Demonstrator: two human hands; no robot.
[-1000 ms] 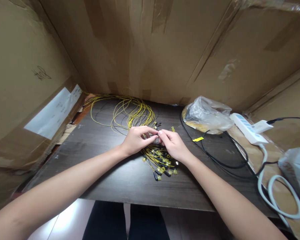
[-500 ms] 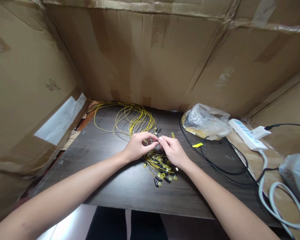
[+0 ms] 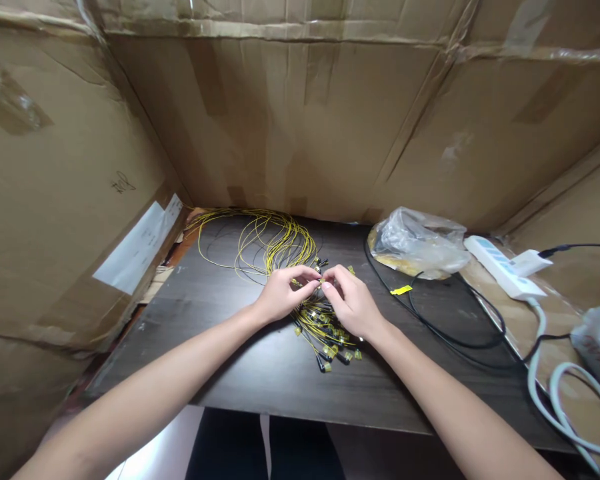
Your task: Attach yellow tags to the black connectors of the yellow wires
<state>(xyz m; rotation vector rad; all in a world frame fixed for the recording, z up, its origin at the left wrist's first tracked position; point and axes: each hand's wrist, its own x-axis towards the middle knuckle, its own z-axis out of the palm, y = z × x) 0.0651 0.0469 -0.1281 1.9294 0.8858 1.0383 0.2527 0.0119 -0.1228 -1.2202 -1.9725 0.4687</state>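
Above a bundle of thin yellow cables [image 3: 293, 243], my left hand [image 3: 286, 293] pinches a small cable connector [image 3: 321, 281] between thumb and fingertips. My right hand [image 3: 354, 305] meets it from the other side, thumb and forefinger closed at the connector's end; the fingers cover most of it. Just below both hands lies a cluster of black connectors [image 3: 321, 363] with clear yellowish caps [image 3: 333, 351], fanned out on the dark wooden table [image 3: 235, 360]. A few more black connector ends [image 3: 321, 262] lie just behind the fingers.
A clear plastic bag [image 3: 417, 241] lies at the back right, with a black cable [image 3: 450, 343] carrying a yellow tag [image 3: 401, 290] nearby. Along the right side are a white power strip [image 3: 505, 270] and its white cord [image 3: 555, 400]. Cardboard walls [image 3: 260, 120] surround the table.
The view has turned slightly left, so everything sits further right. My right fingertips have shifted from pressing against the left ones to a small gap, with a yellowish bit showing between.
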